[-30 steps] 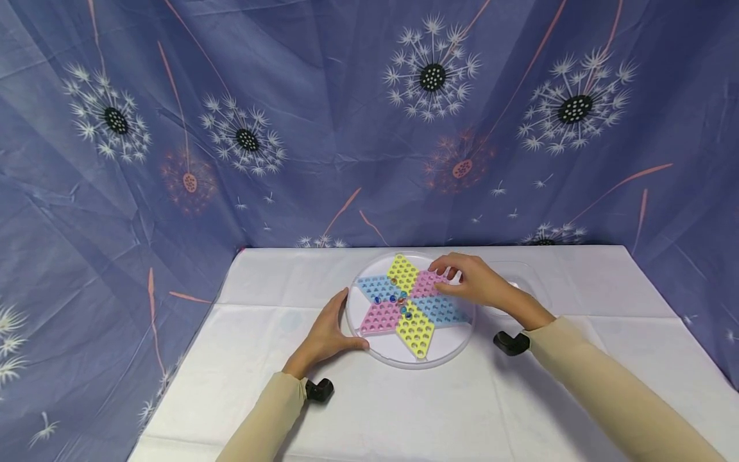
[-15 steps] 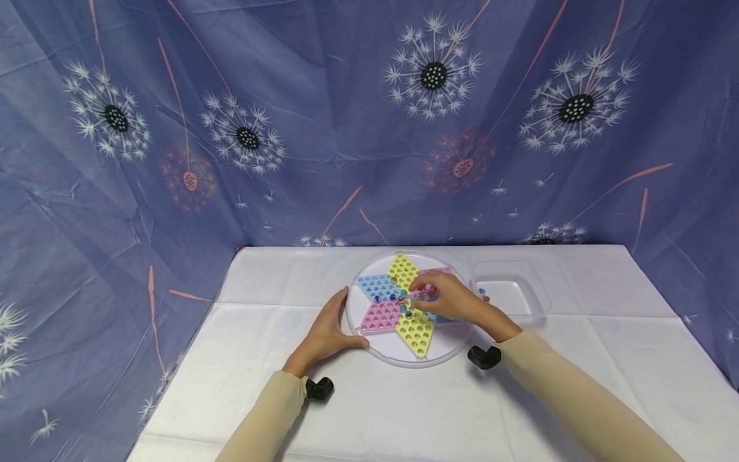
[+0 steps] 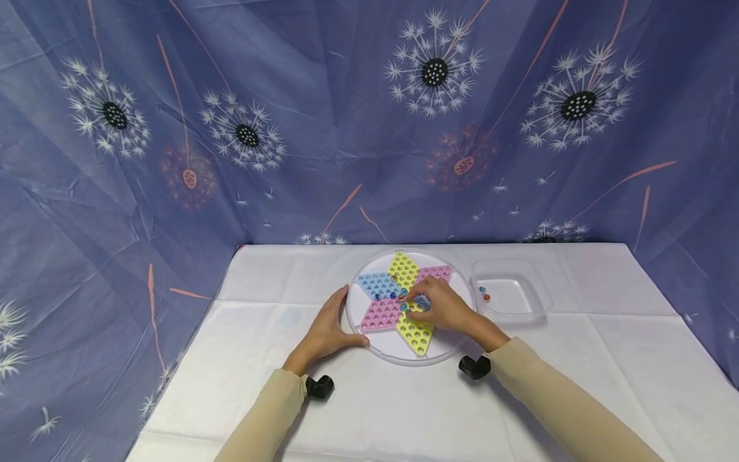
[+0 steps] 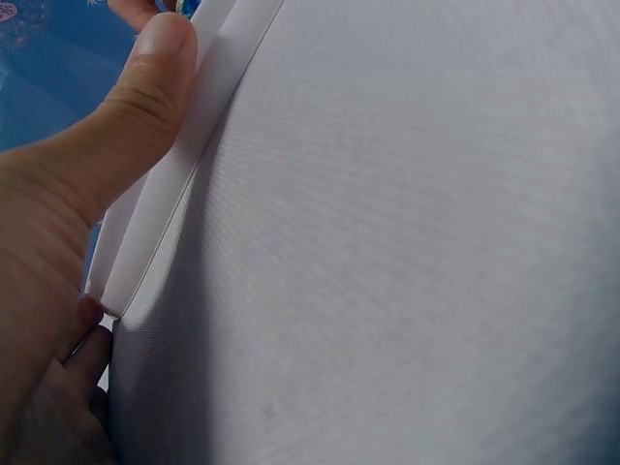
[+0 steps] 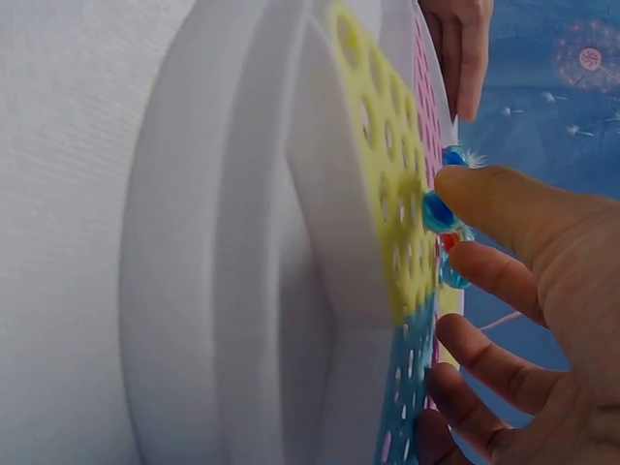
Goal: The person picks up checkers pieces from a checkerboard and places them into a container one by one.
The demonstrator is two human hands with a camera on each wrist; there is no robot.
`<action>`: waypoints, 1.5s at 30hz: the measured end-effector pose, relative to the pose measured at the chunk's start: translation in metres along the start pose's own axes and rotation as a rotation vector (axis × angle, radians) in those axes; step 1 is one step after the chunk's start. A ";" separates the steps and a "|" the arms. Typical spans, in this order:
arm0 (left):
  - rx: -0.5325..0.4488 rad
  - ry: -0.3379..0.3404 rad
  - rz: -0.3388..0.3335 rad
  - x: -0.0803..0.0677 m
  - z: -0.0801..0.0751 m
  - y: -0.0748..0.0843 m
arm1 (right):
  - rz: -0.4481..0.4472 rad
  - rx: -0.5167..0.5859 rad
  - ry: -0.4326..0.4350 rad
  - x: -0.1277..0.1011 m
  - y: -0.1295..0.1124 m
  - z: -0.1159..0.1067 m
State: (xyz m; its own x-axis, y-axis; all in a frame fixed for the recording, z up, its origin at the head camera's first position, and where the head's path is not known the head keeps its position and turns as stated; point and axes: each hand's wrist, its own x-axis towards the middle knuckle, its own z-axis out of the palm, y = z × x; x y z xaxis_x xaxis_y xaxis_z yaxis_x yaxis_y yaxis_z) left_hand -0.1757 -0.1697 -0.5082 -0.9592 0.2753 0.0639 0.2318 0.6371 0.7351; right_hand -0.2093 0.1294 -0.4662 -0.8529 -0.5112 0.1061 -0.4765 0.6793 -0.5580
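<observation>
The right hand (image 3: 441,309) hovers over the middle of the star board (image 3: 404,300), thumb and forefinger pinching a blue marble (image 5: 438,213) just above the yellow arm nearest the person; the other fingers hang loosely curled above the blue arm. The left hand (image 3: 328,332) lies with straight fingers against the left rim of the round clear tray (image 3: 398,353) that carries the board, its thumb pressed along the rim in the left wrist view, gripping nothing. A few marbles (image 3: 398,296), blue and reddish, sit in holes round the centre of the board, just beside the right fingertips. The board is a six-armed star in yellow, pink and blue, dotted with holes, and it stands near the far edge of the table (image 3: 404,410), about midway across. Just to the right of the tray stands a shallow clear dish (image 3: 510,296) with a couple of marbles at its left side. A white cloth covers the table, and a blue drape (image 3: 288,115) printed with dandelion heads hangs behind and at both sides.
</observation>
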 end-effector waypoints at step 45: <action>-0.001 -0.003 0.002 -0.001 0.000 0.002 | -0.018 0.010 -0.046 0.000 0.001 -0.004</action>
State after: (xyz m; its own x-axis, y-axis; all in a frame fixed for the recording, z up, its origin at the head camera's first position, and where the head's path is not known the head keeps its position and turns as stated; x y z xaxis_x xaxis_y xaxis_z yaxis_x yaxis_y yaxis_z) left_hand -0.1742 -0.1694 -0.5069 -0.9582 0.2788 0.0636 0.2339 0.6361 0.7353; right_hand -0.2106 0.1322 -0.4629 -0.8336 -0.5468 0.0781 -0.4891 0.6650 -0.5644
